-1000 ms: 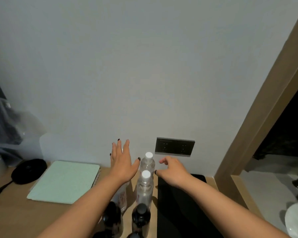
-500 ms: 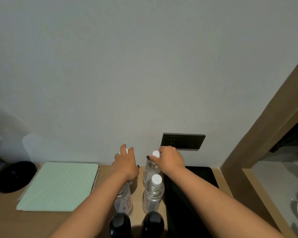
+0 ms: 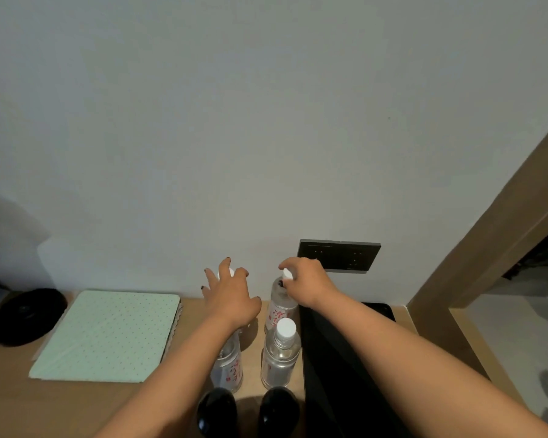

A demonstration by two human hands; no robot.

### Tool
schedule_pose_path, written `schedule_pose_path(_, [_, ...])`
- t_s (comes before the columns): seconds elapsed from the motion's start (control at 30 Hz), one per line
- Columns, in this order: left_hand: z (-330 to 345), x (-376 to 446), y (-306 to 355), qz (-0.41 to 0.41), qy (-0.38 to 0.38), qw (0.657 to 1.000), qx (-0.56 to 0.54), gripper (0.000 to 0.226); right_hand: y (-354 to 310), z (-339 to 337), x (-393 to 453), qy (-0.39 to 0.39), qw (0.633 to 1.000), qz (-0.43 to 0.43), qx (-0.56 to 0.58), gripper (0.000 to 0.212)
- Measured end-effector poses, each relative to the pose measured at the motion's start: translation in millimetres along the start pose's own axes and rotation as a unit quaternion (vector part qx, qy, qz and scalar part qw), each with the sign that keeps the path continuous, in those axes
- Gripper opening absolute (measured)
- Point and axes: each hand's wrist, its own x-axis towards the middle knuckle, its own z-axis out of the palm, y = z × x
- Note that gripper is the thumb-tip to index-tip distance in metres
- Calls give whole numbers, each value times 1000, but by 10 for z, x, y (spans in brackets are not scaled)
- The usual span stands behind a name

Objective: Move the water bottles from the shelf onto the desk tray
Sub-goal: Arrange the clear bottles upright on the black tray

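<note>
1. Plain grey wall fills most of the view, with a dark socket panel point(image 3: 339, 256) low on it and a wooden frame point(image 3: 487, 248) rising at the right.
2. Below it runs the wooden worktop point(image 3: 13, 403), which carries everything here.
3. On the right lies the black tray point(image 3: 336, 390), long and flat; nothing shows in it, though the right arm hides much of it.
4. At left lies a pale green folder point(image 3: 108, 333), with a black round object point(image 3: 26, 314) beyond its left edge.
5. Four clear water bottles stand upright in two rows just left of the tray, probably grouped for easy reach: near right bottle point(image 3: 280, 355), near left bottle point(image 3: 228, 368), far right bottle point(image 3: 280, 308), and a far left bottle point(image 3: 229, 272), only its white cap showing.
6. Two dark caps point(image 3: 247, 412) sit nearest the camera.
7. Left hand point(image 3: 231, 298) curls its fingers round the far left bottle's top.
8. Right hand point(image 3: 304, 286) pinches the far right bottle's cap, seemingly ready to lift it.
</note>
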Motion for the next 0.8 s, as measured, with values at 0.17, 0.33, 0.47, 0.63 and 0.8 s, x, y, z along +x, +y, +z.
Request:
schedule_pose_path(0.17, [-67, -206, 60, 72, 100, 985, -120, 73, 71, -328, -123, 50, 995, -25, 78, 32])
schedule_pose_path(0.33, [-187, -493, 427, 123, 107, 936, -313, 91, -129, -1094, -318, 135, 964, -108, 202, 33])
schedule_pose_path(0.47, [-242, -525, 732, 137, 70, 926, -344, 92, -389, -1663, -592, 142, 926, -161, 311, 29])
schedule_pose_path(0.63, [-345, -637, 963, 169, 45, 929, -326, 64, -518, -1903, -749, 205, 904, -140, 347, 26])
schedule_pose_path(0.8, [-187, -718, 1027, 161, 30, 927, -338, 61, -329, -1628, -688, 148, 912, -40, 381, 28])
